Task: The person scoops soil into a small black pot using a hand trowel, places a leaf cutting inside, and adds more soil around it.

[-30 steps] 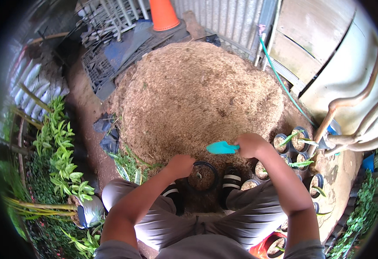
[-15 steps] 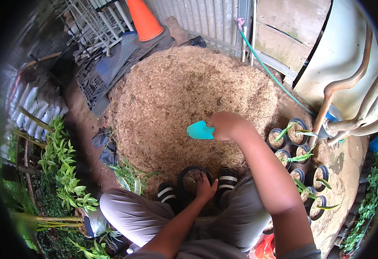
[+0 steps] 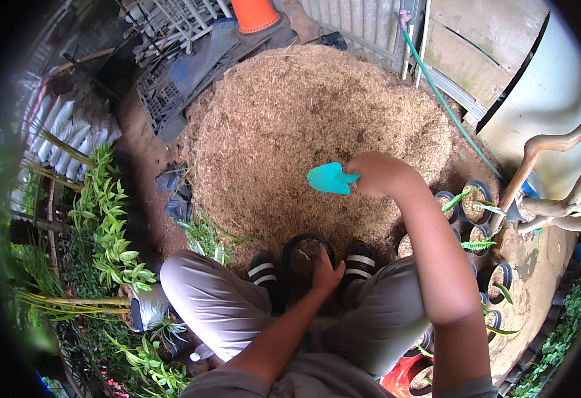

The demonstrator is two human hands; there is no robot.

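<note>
A turquoise hand trowel [image 3: 330, 178] is in my right hand [image 3: 378, 174], whose fingers are wrapped round its handle. Its blade points left, over the heap of light brown, husk-like material [image 3: 284, 132]; whether it touches the heap I cannot tell. Between my feet stands a round black pot [image 3: 288, 260] with some brown material inside. My left hand [image 3: 328, 272] grips the pot's right side, fingers over the rim and thumb outside.
Several small potted plants [image 3: 479, 237] stand at my right, beside bent wooden branches [image 3: 535, 142]. A green hose [image 3: 436, 89] runs down behind them. Leafy plants [image 3: 108, 232] line the left. Far back are an orange cone [image 3: 255, 16] and black plastic crates [image 3: 161, 99].
The whole view has shifted, so the scene sits further right and higher. My right hand and the trowel have moved slightly right relative to the pot. My left hand stays on the pot.
</note>
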